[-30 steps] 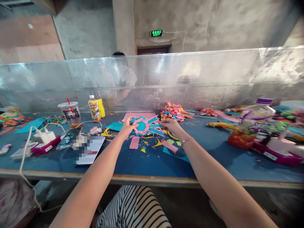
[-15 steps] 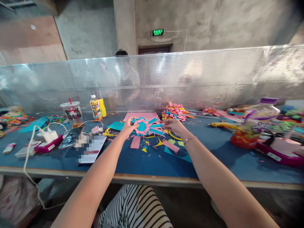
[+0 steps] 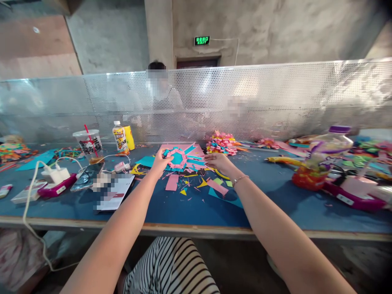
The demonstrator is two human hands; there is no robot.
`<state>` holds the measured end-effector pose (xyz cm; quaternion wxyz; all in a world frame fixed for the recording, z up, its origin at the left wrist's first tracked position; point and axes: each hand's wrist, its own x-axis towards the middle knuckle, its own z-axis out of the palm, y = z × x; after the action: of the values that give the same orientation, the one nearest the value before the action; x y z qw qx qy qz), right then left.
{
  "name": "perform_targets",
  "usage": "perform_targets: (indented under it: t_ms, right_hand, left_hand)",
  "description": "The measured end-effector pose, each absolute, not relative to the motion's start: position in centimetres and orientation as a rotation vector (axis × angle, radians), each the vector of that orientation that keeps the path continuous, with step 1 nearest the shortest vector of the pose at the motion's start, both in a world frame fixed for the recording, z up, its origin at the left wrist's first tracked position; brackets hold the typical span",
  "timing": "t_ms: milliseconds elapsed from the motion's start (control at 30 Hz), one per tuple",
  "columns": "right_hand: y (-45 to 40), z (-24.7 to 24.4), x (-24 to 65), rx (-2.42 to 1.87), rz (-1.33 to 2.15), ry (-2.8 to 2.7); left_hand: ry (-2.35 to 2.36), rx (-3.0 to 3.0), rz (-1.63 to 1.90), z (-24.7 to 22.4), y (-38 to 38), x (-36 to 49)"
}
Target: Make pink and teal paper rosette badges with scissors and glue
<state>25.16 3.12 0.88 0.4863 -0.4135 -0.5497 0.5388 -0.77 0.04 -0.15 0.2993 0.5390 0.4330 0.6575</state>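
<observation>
A ring folded from pink and blue paper [image 3: 186, 158] is held just above the table, its long strips fanning out to the right. My left hand [image 3: 159, 162] is closed on the ring's left side, thumb in front. My right hand [image 3: 222, 163] is at the strips' outer ends, fingers together, pinching the end of a paper strip [image 3: 196, 160]. The exact hold is small and partly hidden by the fingers. Beneath the ring lie pink paper [image 3: 172, 182], yellow scraps [image 3: 202, 183] and other offcuts.
A pile of folded pink paper pieces [image 3: 219, 143] stands behind my right hand. To the left are a drink cup [image 3: 89, 143], a bottle [image 3: 119, 136], a phone [image 3: 87, 176] and a power strip [image 3: 57, 185]. A purple-capped jar [image 3: 312, 173] stands right. A perforated metal screen [image 3: 196, 102] runs behind.
The ring has turned and tilted slightly in my left hand, and its strips look closer together. My right hand remains by the strip ends. The whole view has shifted slightly.
</observation>
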Motion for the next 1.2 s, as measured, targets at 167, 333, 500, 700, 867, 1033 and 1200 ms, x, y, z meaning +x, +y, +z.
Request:
perform_targets:
  t_ms: [167, 333, 500, 700, 867, 1033, 1200]
  right_hand:
    - [2.8, 1.0, 24.6, -0.955, 1.407, -1.265]
    - [2.5, 1.0, 24.3, -0.879, 1.485, -1.245]
    - [2.3, 1.3, 24.7, -0.906, 1.488, -1.215]
    - [2.4, 1.7, 25.5, -0.977, 1.394, -1.221]
    - [2.7, 1.6, 25.6, -0.978, 1.334, -1.232]
    - [3.2, 1.8, 26.0, -0.966, 1.262, -1.16]
    - [3.6, 2.0, 26.8, -0.901, 1.195, -1.093]
  left_hand:
    - [1.14, 1.489, 1.703, -0.1, -0.2, -0.5]
    - [1.15, 1.55, 1.653, 0.1, -0.6, -0.2]
    - [1.124, 1.527, 1.628, 0.2, -0.7, -0.4]
    - [1.148, 1.511, 1.677, 0.3, -0.5, -0.5]
    - [1.161, 1.505, 1.65, 0.5, -0.9, -0.4]
    - [1.119, 1.487, 1.695, 0.4, -0.5, -0.5]
    - [1.07, 1.44, 1.663, 0.6, -0.8, -0.3]
